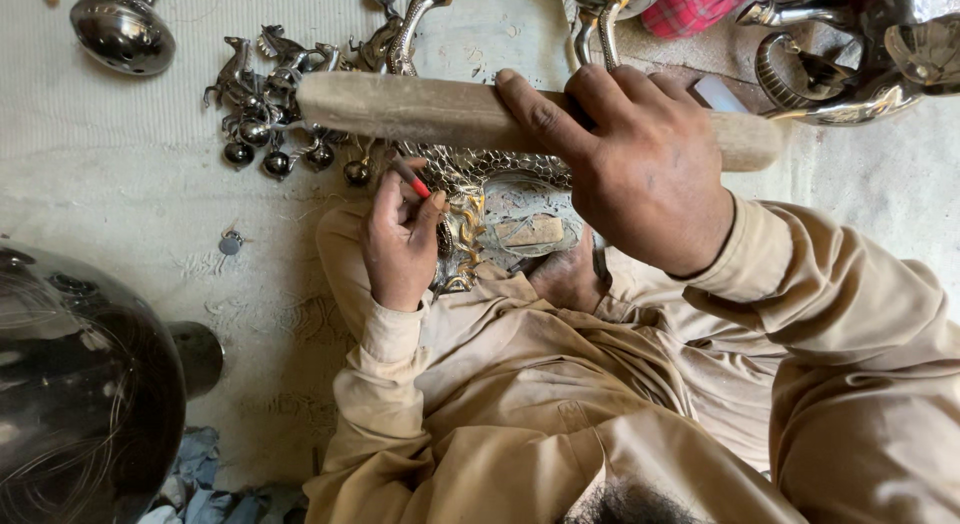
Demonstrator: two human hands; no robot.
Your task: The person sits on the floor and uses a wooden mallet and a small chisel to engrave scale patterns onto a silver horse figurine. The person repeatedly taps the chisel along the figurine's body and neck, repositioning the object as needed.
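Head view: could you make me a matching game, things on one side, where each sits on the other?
Things:
1. wooden club
2. red-tipped tool
3. dark metal globe
4. small metal horses

Places:
A. pinched in the left hand
B. on the floor, top left, behind the club's free end
C. gripped in the right hand, held across the picture
D. at the left edge, bottom

Pairs: 1-C, 2-A, 3-D, 4-B
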